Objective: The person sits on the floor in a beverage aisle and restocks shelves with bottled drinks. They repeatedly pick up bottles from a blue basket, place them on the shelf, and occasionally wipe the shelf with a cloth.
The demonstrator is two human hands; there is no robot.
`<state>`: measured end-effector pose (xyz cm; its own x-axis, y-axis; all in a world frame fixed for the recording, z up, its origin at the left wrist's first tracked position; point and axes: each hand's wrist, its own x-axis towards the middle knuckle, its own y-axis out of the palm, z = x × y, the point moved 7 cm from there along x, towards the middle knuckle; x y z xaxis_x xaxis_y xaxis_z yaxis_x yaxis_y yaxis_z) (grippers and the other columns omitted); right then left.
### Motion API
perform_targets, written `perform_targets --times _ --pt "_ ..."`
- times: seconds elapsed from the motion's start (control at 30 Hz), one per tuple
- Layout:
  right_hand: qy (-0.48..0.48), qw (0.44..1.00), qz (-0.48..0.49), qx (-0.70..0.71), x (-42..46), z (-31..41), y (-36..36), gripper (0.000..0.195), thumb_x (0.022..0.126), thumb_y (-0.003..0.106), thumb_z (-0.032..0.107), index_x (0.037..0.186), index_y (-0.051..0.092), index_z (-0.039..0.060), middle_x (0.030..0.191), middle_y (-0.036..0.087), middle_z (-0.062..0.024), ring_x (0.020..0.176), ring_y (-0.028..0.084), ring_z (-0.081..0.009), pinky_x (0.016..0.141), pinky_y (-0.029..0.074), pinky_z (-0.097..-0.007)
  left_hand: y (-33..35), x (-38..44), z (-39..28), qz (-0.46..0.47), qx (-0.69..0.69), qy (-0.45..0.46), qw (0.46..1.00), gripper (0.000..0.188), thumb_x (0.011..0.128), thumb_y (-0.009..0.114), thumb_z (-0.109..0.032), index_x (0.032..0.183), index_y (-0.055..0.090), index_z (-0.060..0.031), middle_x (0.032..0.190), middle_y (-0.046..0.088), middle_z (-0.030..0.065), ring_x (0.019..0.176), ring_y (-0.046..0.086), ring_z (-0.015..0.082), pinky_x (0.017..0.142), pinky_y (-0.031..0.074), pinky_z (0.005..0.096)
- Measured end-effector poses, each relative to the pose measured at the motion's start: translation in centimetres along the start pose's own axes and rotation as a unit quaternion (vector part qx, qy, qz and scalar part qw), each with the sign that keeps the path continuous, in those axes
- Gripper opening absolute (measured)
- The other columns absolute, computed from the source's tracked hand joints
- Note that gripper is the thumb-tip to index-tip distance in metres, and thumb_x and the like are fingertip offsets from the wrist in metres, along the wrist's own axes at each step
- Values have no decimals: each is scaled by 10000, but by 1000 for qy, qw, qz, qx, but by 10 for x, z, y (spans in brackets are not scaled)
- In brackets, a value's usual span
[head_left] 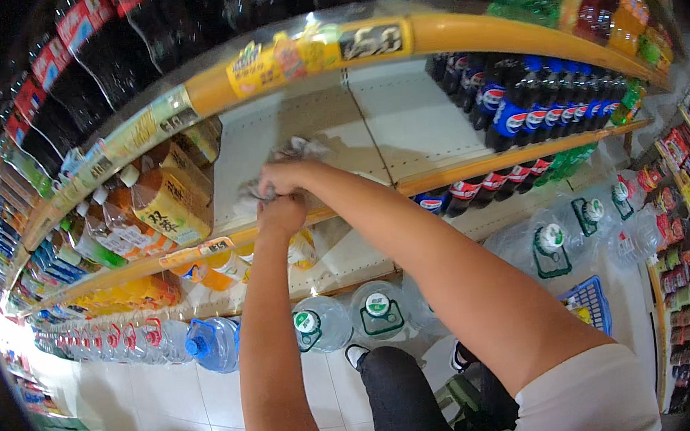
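Note:
Both my hands are close together over a white metal store shelf (430, 137). My left hand (283, 213) and my right hand (292, 176) grip a crumpled grey-white cloth (251, 194); part of it bunches up beyond my right hand. Motion blurs the cloth, and my fingers are partly hidden. To the left of my hands stand bottles of yellow-labelled drink (175, 206). On the same shelf, farther right, are rows of Pepsi bottles (512, 118).
A yellow shelf edge (458, 28) with price tags curves above my hands; dark soda bottles (162, 28) stand over it. Below are large water jugs (381, 311) on the tiled floor, a blue basket (596, 304) at the right, and a green object (459, 399) between my legs.

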<state>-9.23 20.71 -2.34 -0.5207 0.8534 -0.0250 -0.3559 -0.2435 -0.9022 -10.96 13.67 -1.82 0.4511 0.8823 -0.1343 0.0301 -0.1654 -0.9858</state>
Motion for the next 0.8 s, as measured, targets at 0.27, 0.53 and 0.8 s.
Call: perform_targets --times 0.27,0.53,0.8 --pt "84 990 -68 -96 -164 -77 -46 289 638 514 8 854 645 147 852 608 -101 795 565 -260 705 437 -341 -22 -178 -18 -341 -370 59 862 306 778 481 -74 1080 509 -39 1092 514 158 1053 464 273 927 285 390" --pt "180 913 -352 103 -311 -98 -135 392 630 443 -91 907 625 118 989 562 -124 944 516 -243 842 386 -323 38 -248 -50 -229 -696 -18 681 309 818 451 -80 1112 476 16 1107 508 112 1049 461 192 890 334 290" --pt "10 638 -272 721 -396 44 -97 613 702 415 -68 1276 246 63 1232 365 -115 1057 450 -213 885 373 -319 29 -236 -131 -55 -851 -21 521 564 831 463 -324 1273 246 -48 1282 314 128 1164 333 238 931 280 368"
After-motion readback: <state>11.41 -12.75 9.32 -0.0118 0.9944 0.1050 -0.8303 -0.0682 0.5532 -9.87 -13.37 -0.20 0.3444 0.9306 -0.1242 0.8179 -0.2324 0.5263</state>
